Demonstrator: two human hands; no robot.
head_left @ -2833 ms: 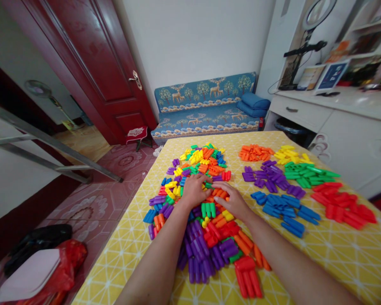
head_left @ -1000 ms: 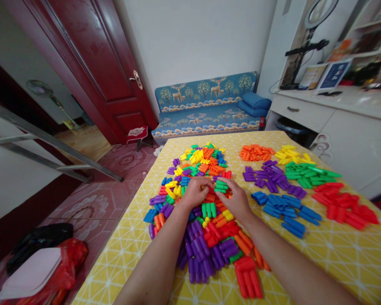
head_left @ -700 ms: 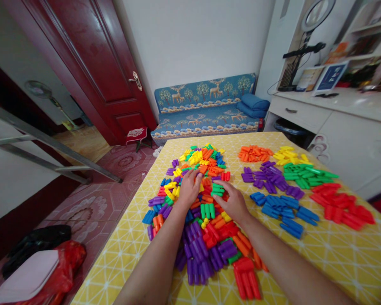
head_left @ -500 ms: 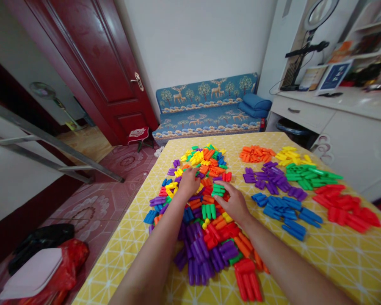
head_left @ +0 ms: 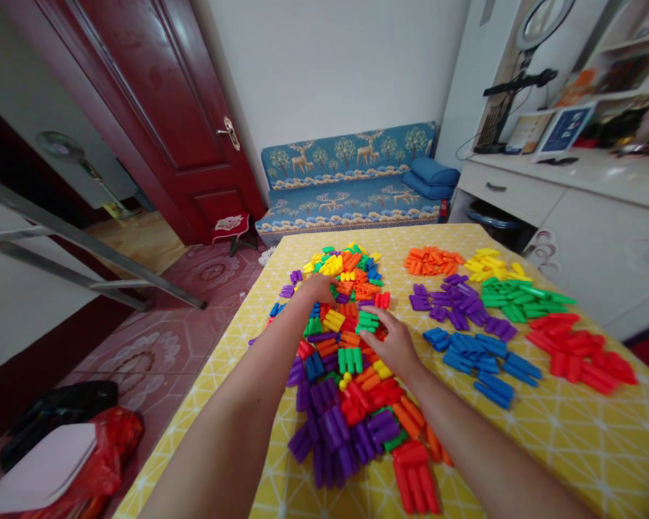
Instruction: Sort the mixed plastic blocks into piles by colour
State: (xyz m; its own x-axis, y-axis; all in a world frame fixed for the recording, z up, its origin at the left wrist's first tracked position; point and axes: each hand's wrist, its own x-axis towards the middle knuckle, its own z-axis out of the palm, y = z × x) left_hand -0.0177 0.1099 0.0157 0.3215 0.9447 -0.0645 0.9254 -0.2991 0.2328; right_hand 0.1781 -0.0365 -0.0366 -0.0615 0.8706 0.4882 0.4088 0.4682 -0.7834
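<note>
Red bag (head_left: 123, 436) (head cam, floor on the left): slumped, with a pale flat board (head_left: 46, 465) lying partly on it; can't really make out what's inside.
Black bag (head_left: 68, 404): just behind that board, contents hidden.
Dark bin (head_left: 500, 215): looks like one anyway, tucked under the white desk (head_left: 589, 223), can't see into it.
Mixed pile (head_left: 350, 359): loose plastic blocks in all colors, straight on the yellow tablecloth (head_left: 573, 440), between and around the arms.
Sorted heaps: off to the right, one color each: orange (head_left: 433, 260), yellow (head_left: 495, 265), purple (head_left: 459, 303), green (head_left: 524, 297), blue (head_left: 476, 357) and red (head_left: 578, 349).
Right hand (head_left: 392, 340): palm turned inward, thumb and fingers curved around a green block (head_left: 368, 321), so yeah, it's got hold of that one, right over the middle of the pile.
Left hand (head_left: 318, 288): arm stretched further out, back of the hand up, fingers dipping into the far part of the pile; can't tell if they're gripping anything.
</note>
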